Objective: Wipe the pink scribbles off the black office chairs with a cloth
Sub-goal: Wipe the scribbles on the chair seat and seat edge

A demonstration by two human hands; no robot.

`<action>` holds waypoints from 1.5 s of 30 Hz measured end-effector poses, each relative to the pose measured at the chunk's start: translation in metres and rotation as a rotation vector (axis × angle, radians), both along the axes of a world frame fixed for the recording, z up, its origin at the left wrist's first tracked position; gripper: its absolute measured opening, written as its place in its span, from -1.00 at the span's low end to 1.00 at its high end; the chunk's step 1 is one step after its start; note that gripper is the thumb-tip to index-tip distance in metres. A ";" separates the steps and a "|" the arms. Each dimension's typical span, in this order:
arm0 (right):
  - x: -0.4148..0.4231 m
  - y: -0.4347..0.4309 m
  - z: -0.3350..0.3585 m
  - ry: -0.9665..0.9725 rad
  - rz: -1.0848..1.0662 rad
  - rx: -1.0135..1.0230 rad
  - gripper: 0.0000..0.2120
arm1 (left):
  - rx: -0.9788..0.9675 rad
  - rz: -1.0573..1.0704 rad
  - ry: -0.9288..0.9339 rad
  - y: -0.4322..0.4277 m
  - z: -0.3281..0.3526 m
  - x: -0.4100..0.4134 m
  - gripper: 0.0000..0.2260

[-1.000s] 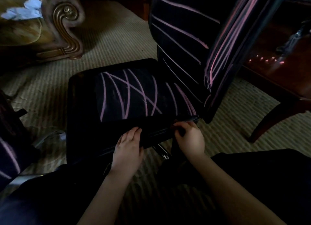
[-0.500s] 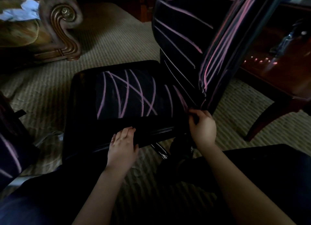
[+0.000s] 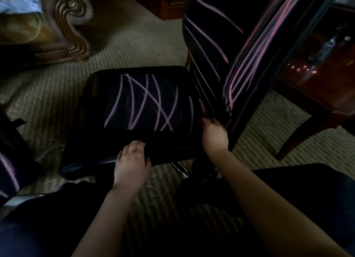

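Bracing the black chair on the carpet, the left hand lay flat on its seat edge and the right hand pinched the backrest base, clothless, so bare skin risked smearing the untouched pink scribbles.

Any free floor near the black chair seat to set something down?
Bare striped carpet lies between the black chair seat and the carved wooden sofa arm. Crowded near side: left hand, right hand, chair base.
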State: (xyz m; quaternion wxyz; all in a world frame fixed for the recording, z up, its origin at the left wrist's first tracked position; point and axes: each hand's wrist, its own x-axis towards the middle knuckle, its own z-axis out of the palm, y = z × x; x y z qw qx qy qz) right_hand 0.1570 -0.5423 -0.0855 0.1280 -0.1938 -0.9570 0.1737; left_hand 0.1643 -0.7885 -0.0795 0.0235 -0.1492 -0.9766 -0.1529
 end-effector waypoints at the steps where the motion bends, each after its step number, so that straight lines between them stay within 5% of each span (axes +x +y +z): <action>1: -0.011 0.001 0.007 -0.055 -0.003 0.013 -0.61 | 0.003 -0.006 0.004 -0.001 -0.001 0.000 -0.56; 5: 0.002 -0.011 0.007 -0.098 -0.069 0.012 -0.58 | 0.008 -0.025 0.015 -0.003 0.000 -0.001 -0.59; 10: 0.046 -0.024 -0.001 -0.036 -0.080 -0.036 -0.41 | -0.212 -0.092 0.040 0.004 0.023 -0.019 -0.71; 17: -0.083 0.006 0.026 -0.082 -0.045 -0.144 -0.75 | -0.179 -0.185 -0.232 -0.002 0.030 -0.051 -0.32; 24: -0.062 -0.003 0.013 -0.253 -0.017 -0.029 -0.35 | -0.176 -0.207 -0.174 -0.004 0.024 -0.055 -0.30; 31: -0.042 -0.017 0.007 -0.082 -0.035 0.057 -0.48 | -0.114 -0.218 -0.158 -0.014 0.022 -0.059 -0.30; 33: -0.083 -0.007 0.012 -0.051 0.031 -0.100 -0.61 | -0.107 -0.223 -0.146 -0.017 0.020 -0.058 -0.30; 37: -0.141 0.003 0.024 0.076 -0.220 -0.480 -0.76 | -0.036 -0.237 -0.117 -0.018 0.012 -0.058 -0.30; 42: -0.112 0.001 0.026 -0.196 -0.063 0.025 -0.62 | -0.056 -0.224 -0.076 -0.011 0.016 -0.058 -0.30; 45: -0.055 -0.008 0.022 -0.143 -0.059 0.065 -0.54 | -0.111 -0.218 -0.085 -0.009 0.021 -0.058 -0.30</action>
